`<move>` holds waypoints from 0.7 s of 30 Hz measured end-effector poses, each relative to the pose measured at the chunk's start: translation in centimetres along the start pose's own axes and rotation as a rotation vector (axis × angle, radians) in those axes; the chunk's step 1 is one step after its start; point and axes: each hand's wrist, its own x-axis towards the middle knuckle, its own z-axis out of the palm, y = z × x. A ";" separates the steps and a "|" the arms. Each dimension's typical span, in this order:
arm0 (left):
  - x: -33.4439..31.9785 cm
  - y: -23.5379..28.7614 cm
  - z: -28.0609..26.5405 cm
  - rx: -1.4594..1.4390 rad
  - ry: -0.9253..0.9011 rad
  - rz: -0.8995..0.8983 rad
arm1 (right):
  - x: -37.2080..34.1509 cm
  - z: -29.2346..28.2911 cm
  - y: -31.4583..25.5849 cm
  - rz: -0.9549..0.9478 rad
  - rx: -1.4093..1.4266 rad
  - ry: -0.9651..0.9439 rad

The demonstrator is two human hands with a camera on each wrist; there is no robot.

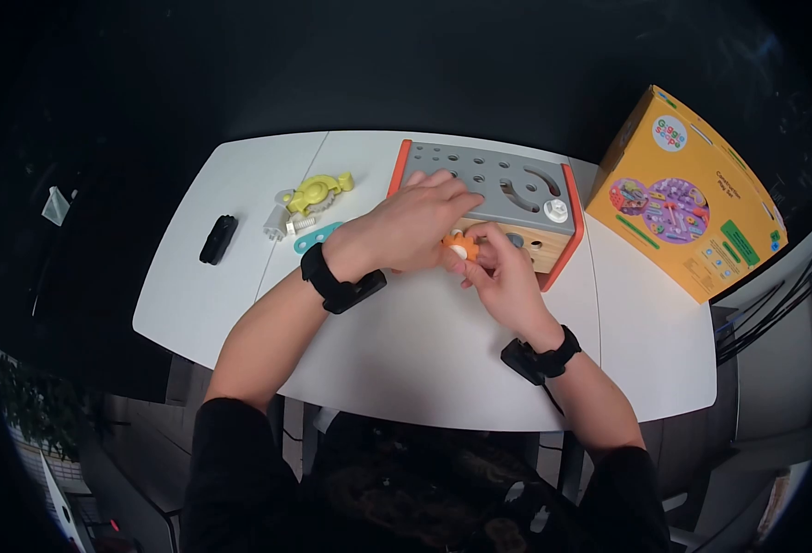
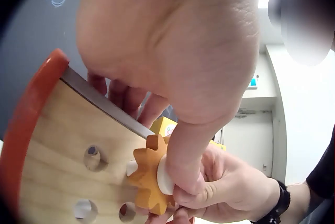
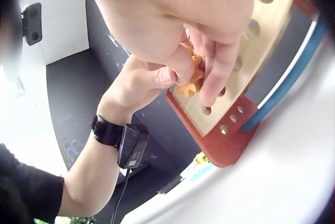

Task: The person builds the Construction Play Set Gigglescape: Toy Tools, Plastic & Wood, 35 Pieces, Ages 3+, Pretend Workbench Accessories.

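Observation:
An orange gear [image 1: 468, 238] with a white round centre [image 2: 165, 176] is held against the wooden front [image 2: 57, 140] of a toy workbench with a grey top [image 1: 491, 155]. My right hand [image 1: 507, 281] pinches the gear's edge between thumb and fingers. With its thumb, my left hand [image 1: 411, 226] presses on the white centre, while its other fingers rest over the workbench's top edge. Behind the gear, a short white part [image 2: 132, 168] shows at the wood. Round holes [image 2: 96, 158] lie beside it in the front panel. A white bolt [image 1: 556, 211] stands in the top's near right corner.
Left of the workbench lie a yellow toy piece [image 1: 314, 192], a grey piece [image 1: 276, 221], a white bolt [image 1: 302, 224] and a teal strip with holes [image 1: 310, 241]. A black object [image 1: 218, 240] lies farther left on the white table [image 1: 406, 359]. A yellow box [image 1: 701, 166] stands at the right.

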 end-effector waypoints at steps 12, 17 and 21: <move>0.4 1.1 0.3 0.001 0.007 -0.067 | 0.2 -0.6 0.6 0.007 0.097 -0.084; 0.6 0.9 0.8 -0.060 0.028 -0.072 | -0.2 -0.6 0.6 -0.007 0.119 -0.084; 0.5 0.8 0.9 -0.039 0.010 -0.092 | -0.5 -0.8 -1.4 0.107 0.058 -0.076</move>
